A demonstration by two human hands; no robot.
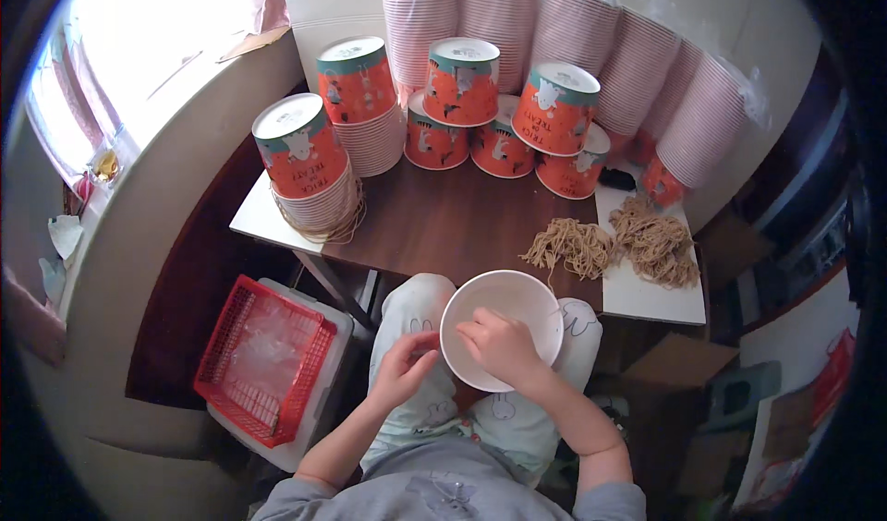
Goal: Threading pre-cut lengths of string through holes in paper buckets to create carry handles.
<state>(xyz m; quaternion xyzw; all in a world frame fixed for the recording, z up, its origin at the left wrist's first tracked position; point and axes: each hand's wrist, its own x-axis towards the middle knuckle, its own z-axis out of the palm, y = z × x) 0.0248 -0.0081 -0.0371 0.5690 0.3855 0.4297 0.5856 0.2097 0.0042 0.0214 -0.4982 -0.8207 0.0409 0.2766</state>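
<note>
A paper bucket, white inside, rests on my lap with its mouth facing up. My right hand reaches into the bucket's mouth, its fingers pinched together; whatever they hold is too small or hidden to name. Just outside the left rim is my left hand, thumb and fingers apart and holding nothing I can see. A thin strand shows at the bucket's right rim. On the table beyond it lie two tangled bundles of tan cord, a smaller one and a larger one.
Upside-down orange-and-green buckets stand stacked on the brown table. Tall stacks of nested buckets line the wall. Loops of cord circle the left stack. A red basket sits at lower left, a cardboard box at right.
</note>
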